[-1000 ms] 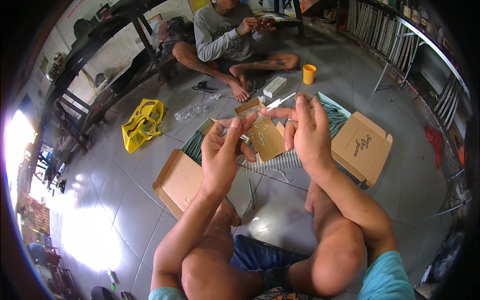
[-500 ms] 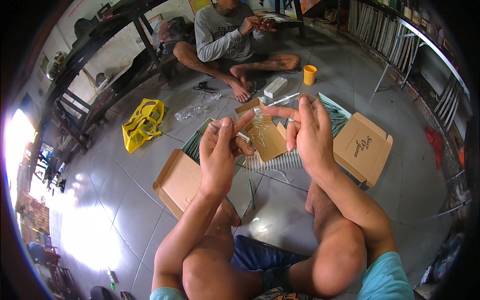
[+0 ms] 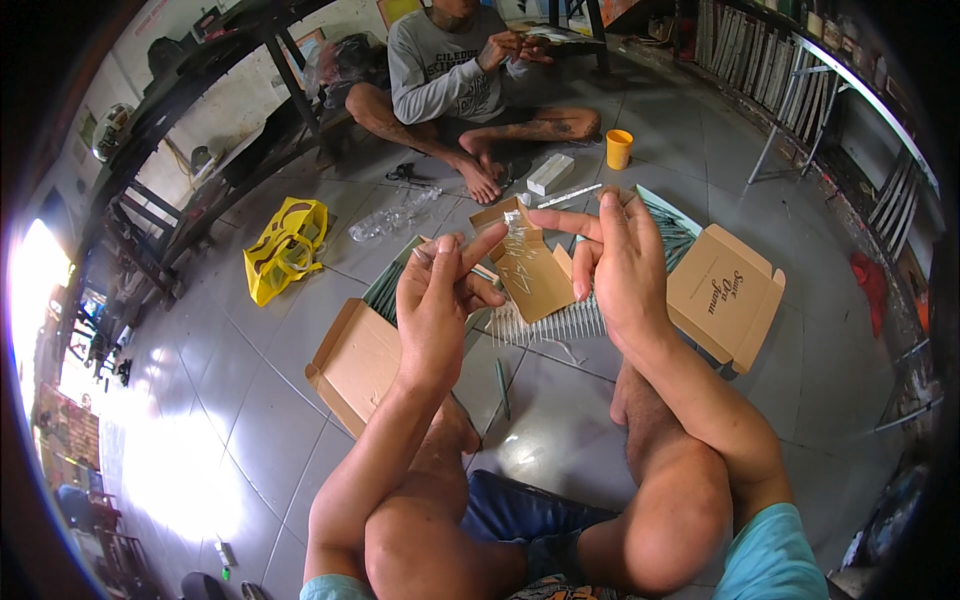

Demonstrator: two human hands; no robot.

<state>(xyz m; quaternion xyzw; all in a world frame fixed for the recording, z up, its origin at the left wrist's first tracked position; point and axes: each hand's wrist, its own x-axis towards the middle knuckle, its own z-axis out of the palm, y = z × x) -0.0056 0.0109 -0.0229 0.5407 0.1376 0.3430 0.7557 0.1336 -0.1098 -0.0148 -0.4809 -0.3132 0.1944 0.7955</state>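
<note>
My left hand is raised over the boxes, index finger stretched toward the right and thumb bent in against the other curled fingers. Facing it is my right hand, its index finger pointing left and its thumb upright beside curled fingers. The fingertips are apart; anything thin held in either hand is too small to make out. Beneath them stands a small open cardboard box with small clear-white pieces. In front of it lies a row of thin whitish sticks. A white strip shows behind my right index finger.
Open boxes of dark green sticks flank my hands, their brown lids folded outward. One green stick lies nearer. Beyond are a yellow bag, clear plastic, a white box, an orange cup and a seated person.
My left hand has shifted very slightly left, and its index fingertip sits a little farther from the right one. The right hand has hardly moved.
</note>
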